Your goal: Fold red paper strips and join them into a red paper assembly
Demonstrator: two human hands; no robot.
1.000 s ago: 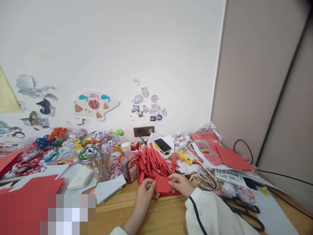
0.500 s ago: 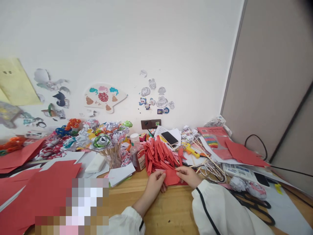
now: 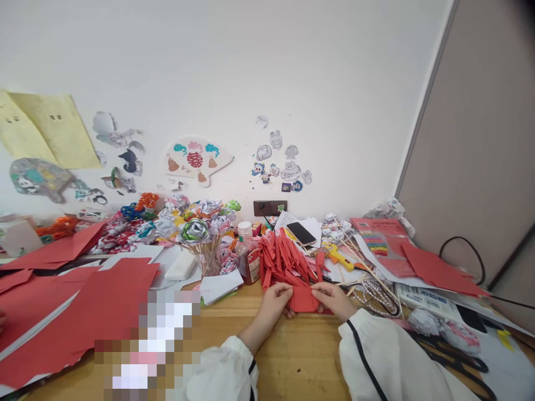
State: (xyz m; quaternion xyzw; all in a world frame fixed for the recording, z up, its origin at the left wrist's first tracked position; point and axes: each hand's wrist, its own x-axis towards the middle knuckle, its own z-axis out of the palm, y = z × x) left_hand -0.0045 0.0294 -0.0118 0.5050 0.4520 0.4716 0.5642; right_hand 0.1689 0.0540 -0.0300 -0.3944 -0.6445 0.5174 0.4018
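A small piece of red paper point(image 3: 304, 299) is stretched between my two hands, just above the wooden table. Its left edge is pinched by my left hand point(image 3: 275, 302), thumb and fingers pressed together. On the opposite edge my right hand point(image 3: 334, 299) has the same kind of pinch. Directly behind the paper lies a heap of folded red paper strips point(image 3: 284, 259). More red paper shows under my right fingers, partly hidden by the held piece.
Large red sheets point(image 3: 83, 306) cover the left of the table point(image 3: 292, 356). Paper flowers on sticks point(image 3: 196, 229), a bottle point(image 3: 252, 264) and a phone point(image 3: 301, 234) stand or lie behind. Rightward are a yellow glue gun point(image 3: 339, 257), bead strings point(image 3: 376, 295) and black-handled scissors point(image 3: 460, 359).
The view has turned a little to the left, so everything appears further right. Both hands keep their pinch on the red paper. Fingertips of another hand appear at the far left edge.
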